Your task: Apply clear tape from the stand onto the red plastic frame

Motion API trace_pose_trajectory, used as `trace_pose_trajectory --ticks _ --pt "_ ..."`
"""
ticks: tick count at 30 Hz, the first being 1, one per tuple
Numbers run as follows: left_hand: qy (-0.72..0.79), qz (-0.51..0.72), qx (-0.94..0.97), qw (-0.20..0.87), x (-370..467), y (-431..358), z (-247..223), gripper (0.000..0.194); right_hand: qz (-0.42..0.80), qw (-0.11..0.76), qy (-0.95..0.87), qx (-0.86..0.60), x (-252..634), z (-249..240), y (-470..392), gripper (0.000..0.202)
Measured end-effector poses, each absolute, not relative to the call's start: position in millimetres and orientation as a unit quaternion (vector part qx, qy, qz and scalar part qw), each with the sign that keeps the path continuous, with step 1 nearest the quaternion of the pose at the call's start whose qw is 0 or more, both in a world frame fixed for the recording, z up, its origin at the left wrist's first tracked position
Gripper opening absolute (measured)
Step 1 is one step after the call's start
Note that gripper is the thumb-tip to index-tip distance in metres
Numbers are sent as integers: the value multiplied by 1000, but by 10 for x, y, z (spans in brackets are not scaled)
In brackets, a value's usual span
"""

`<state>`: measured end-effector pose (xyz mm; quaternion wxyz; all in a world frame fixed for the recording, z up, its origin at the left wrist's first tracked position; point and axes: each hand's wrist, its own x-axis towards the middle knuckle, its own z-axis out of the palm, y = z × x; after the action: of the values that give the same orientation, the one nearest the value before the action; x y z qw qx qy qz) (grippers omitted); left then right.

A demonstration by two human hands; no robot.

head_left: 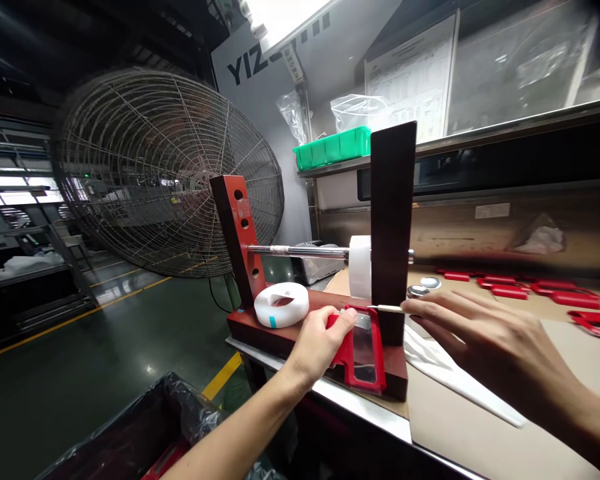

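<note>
A red plastic frame with a clear window (380, 360) is gripped in my left hand (313, 343), thumb along its upper edge. My right hand (500, 353) pinches a thin white stick-like tool (390, 309) between thumb and fingers. Its narrow tip points left at the frame's top edge; whether it touches cannot be told. Just behind is a dark red stand (237, 233) with a metal rod (305, 251). One white roll of film or tape (360, 267) hangs on the rod, and another white roll (265, 310) lies on the base beside my left hand.
Several red plastic parts (510, 291) lie on the bench at right, near round silvery pieces (419, 291). White sheet material (460, 380) lies under my right hand. A large caged fan (170, 173) stands at left, a green bin (330, 150) on the shelf, a bag-lined container (130, 420) below.
</note>
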<state>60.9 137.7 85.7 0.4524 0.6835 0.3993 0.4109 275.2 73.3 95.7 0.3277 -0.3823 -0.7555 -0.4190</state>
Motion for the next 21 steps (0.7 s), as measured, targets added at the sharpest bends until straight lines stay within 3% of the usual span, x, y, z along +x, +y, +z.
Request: trace_pose_trajectory --ticks 21 --pt "410 408 656 485 607 1368 806 45 -436 267 -761 -400 2646 984 751 18"
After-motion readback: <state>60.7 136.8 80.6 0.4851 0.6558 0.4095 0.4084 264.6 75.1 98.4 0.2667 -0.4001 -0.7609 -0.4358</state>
